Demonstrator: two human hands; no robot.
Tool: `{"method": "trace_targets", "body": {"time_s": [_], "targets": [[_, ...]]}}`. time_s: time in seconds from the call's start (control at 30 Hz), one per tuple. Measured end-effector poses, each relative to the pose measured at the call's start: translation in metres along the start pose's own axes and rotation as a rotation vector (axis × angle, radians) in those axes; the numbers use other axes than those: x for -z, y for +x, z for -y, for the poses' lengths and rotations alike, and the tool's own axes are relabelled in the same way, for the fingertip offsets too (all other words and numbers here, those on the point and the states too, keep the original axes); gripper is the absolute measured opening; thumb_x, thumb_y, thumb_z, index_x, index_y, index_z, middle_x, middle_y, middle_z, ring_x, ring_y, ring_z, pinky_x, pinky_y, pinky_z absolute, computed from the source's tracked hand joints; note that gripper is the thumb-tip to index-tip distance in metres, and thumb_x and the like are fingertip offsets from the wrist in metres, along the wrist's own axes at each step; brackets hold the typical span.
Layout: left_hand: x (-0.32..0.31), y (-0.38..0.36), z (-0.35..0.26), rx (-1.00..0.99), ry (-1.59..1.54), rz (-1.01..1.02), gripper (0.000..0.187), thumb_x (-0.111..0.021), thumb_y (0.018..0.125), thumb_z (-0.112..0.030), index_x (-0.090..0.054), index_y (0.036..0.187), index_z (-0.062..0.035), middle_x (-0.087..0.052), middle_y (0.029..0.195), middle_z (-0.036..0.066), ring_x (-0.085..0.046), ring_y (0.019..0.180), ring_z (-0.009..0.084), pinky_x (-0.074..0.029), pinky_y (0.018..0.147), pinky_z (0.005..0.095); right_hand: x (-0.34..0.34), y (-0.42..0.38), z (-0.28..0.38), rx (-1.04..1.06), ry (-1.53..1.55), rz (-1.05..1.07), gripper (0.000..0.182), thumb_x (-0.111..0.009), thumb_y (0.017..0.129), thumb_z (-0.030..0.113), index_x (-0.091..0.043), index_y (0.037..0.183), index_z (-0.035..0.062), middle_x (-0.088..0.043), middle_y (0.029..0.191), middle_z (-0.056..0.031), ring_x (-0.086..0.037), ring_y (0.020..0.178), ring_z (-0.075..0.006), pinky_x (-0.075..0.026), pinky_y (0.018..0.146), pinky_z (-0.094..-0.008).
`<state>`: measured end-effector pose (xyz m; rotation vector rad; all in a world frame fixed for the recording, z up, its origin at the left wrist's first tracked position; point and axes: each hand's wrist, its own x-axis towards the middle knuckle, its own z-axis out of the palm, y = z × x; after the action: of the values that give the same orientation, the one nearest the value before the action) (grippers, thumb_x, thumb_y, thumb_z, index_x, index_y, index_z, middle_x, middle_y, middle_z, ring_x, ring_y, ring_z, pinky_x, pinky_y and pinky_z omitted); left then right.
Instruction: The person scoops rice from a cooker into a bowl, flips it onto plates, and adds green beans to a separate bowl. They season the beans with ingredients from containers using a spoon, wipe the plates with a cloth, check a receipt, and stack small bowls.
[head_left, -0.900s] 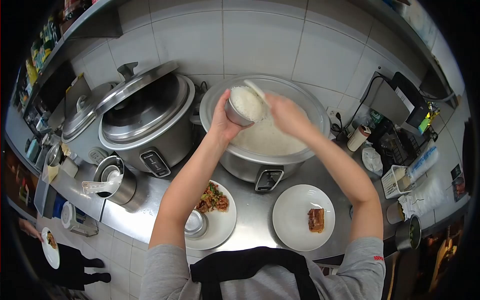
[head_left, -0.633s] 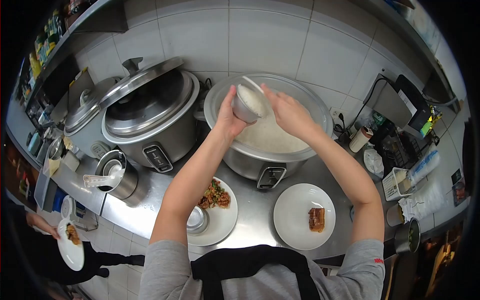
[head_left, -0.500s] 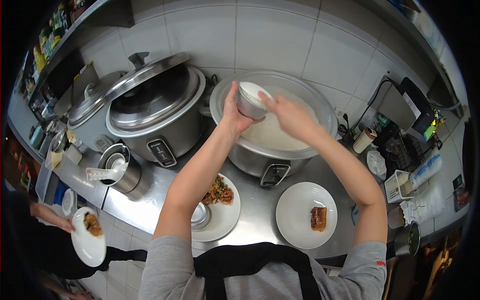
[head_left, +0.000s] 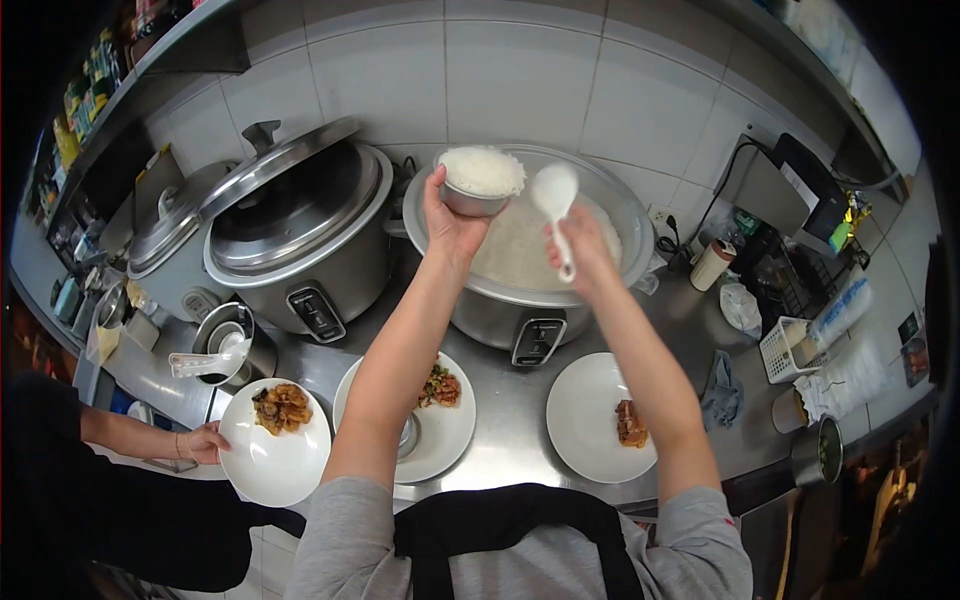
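Note:
My left hand (head_left: 455, 222) holds a small metal bowl (head_left: 474, 204) heaped with white rice (head_left: 482, 170) over the left rim of the open rice cooker (head_left: 540, 305). Just right of it, my right hand (head_left: 585, 250) grips a white rice paddle (head_left: 556, 195), its blade raised above the cooker. More rice lies inside the cooker. Below are two white plates: the right plate (head_left: 585, 440) bears a piece of browned meat (head_left: 631, 424), and the left plate (head_left: 450, 440) bears chopped food (head_left: 440, 387) and a metal bowl (head_left: 407, 437) partly hidden by my left arm.
A co-worker's hand (head_left: 208, 442) holds a plate of food (head_left: 275, 470) at the counter's left edge. Behind stand a second cooker (head_left: 300, 260) with a tilted lid and a metal container of utensils (head_left: 255, 355). On the right are a cloth (head_left: 722, 390) and white basket (head_left: 785, 350).
The bowl has turned more upright and shows a rice mound. My right hand has moved down, with the paddle now visible. The co-worker's plate has come right, up to the counter.

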<state>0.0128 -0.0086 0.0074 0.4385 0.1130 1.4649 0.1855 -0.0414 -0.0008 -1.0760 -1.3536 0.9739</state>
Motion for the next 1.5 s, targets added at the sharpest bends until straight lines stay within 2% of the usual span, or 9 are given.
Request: {"method": "trace_targets", "body": {"time_s": [0.13,0.33,0.53,0.67,0.73,1.07,1.13,1.37,1.5], "targets": [[0.018,0.018,0.014,-0.175,0.144,0.104,0.072,-0.061,0.071,-0.023,-0.029,0.135,-0.0162,-0.041,0.127,0.010,-0.038,0.119,0.0276,-0.030,0.101,0.0444,-0.034,-0.019,0.004,-0.254,0.635,0.069,0.030,-0.044,0.088,0.008,-0.041,0.116,-0.0009,-0.055,0.080,-0.0103,-0.053,0.053,-0.0139,-0.043,0.038,-0.0265],[0.006,-0.007,0.013,-0.272,0.404,0.158,0.077,-0.062,0.069,-0.013,-0.026,0.136,-0.0204,-0.040,0.125,0.008,-0.040,0.114,0.0231,-0.033,0.098,0.0388,-0.048,-0.011,0.006,0.338,-0.573,-0.075,0.037,-0.046,0.086,0.008,-0.041,0.119,-0.0055,-0.054,0.090,-0.0220,-0.059,0.061,-0.0255,-0.047,0.049,-0.0349],[0.012,-0.012,0.004,-0.143,0.309,0.093,0.072,-0.061,0.071,-0.017,-0.029,0.135,-0.0225,-0.040,0.125,0.008,-0.040,0.116,0.0233,-0.034,0.097,0.0399,-0.058,-0.032,0.011,0.549,-0.859,-0.015,0.044,-0.047,0.083,0.006,-0.039,0.124,-0.0071,-0.055,0.093,-0.0276,-0.054,0.084,-0.0437,-0.043,0.078,-0.0458],[0.028,-0.002,0.003,0.049,0.125,0.142,0.069,-0.061,0.071,-0.022,-0.031,0.133,-0.0231,-0.042,0.125,0.008,-0.040,0.117,0.0236,-0.034,0.098,0.0406,-0.034,-0.025,0.034,0.446,-0.827,0.051,0.050,-0.043,0.079,0.002,-0.034,0.127,-0.0109,-0.053,0.101,-0.0286,-0.056,0.086,-0.0429,-0.046,0.076,-0.0449],[0.024,-0.005,0.013,0.051,0.211,0.093,0.057,-0.059,0.076,-0.030,-0.042,0.124,-0.0045,-0.046,0.127,0.011,-0.043,0.118,0.0280,-0.032,0.101,0.0458,-0.042,-0.037,0.028,0.470,-1.093,0.099,0.050,-0.043,0.079,0.002,-0.035,0.128,-0.0079,-0.055,0.098,-0.0269,-0.057,0.085,-0.0417,-0.047,0.073,-0.0460],[-0.021,-0.086,0.032,0.330,0.191,0.102,0.068,-0.055,0.080,-0.050,-0.035,0.131,-0.0093,-0.039,0.133,0.015,-0.036,0.123,0.0348,-0.029,0.097,0.0607,0.052,-0.070,0.042,0.736,-1.004,0.246,0.043,-0.049,0.085,0.010,-0.046,0.127,0.0082,-0.060,0.083,-0.0173,-0.059,0.066,-0.0311,-0.048,0.060,-0.0380],[-0.026,-0.125,0.049,0.342,0.107,0.147,0.071,-0.054,0.080,-0.053,-0.033,0.132,-0.0100,-0.036,0.135,0.015,-0.034,0.125,0.0354,-0.028,0.097,0.0624,0.082,-0.113,0.070,0.464,-0.635,0.151,0.042,-0.049,0.087,0.014,-0.044,0.129,0.0103,-0.055,0.072,-0.0037,-0.052,0.052,-0.0124,-0.042,0.045,-0.0261],[0.045,-0.227,0.140,0.700,-0.145,-0.138,0.070,-0.049,0.080,-0.058,-0.030,0.136,-0.0193,-0.032,0.139,0.012,-0.031,0.127,0.0344,-0.025,0.096,0.0644,0.204,-0.247,-0.065,-0.092,-0.441,-0.259,0.035,-0.055,0.086,0.015,-0.050,0.117,0.0010,-0.049,0.058,0.0014,-0.043,0.047,-0.0058,-0.035,0.041,-0.0216],[0.077,-0.220,0.175,0.602,0.404,-0.174,0.063,-0.060,0.078,-0.037,-0.035,0.132,-0.0188,-0.041,0.132,0.014,-0.038,0.122,0.0319,-0.030,0.097,0.0577,0.212,-0.301,-0.113,-0.363,-0.122,-0.393,0.020,-0.053,0.087,0.013,-0.056,0.102,-0.0002,-0.053,0.062,0.0000,-0.046,0.045,-0.0050,-0.034,0.037,-0.0202]]}}
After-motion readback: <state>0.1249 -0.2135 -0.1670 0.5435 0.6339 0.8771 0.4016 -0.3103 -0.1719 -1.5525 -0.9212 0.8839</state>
